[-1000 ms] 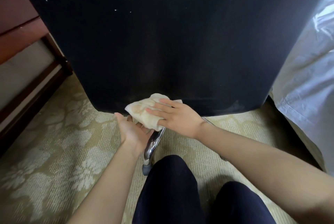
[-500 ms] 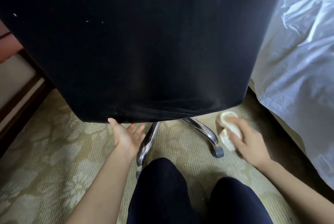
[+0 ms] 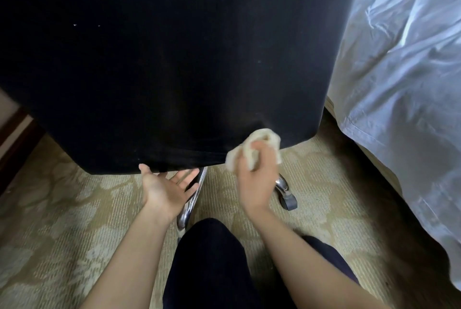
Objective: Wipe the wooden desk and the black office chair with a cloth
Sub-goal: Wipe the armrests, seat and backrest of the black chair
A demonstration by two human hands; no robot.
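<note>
The back of the black office chair (image 3: 174, 64) fills the upper part of the head view. My right hand (image 3: 255, 179) grips a crumpled cream cloth (image 3: 252, 149) and holds it against the lower right edge of the chair back. My left hand (image 3: 166, 187) lies palm up with fingers spread just under the chair's bottom edge, holding nothing. Chrome chair legs (image 3: 192, 199) with a black caster (image 3: 289, 202) show below the chair. A sliver of the wooden desk (image 3: 15, 139) appears at the far left.
A bed with a white sheet (image 3: 404, 84) stands close on the right. Patterned beige carpet (image 3: 62, 233) covers the floor. My knees in dark trousers (image 3: 214, 258) are at the bottom centre.
My right hand has brought the cloth from low beside the caster up to the chair's lower right edge. My left hand, which touched the cloth a second ago, stays open under the chair.
</note>
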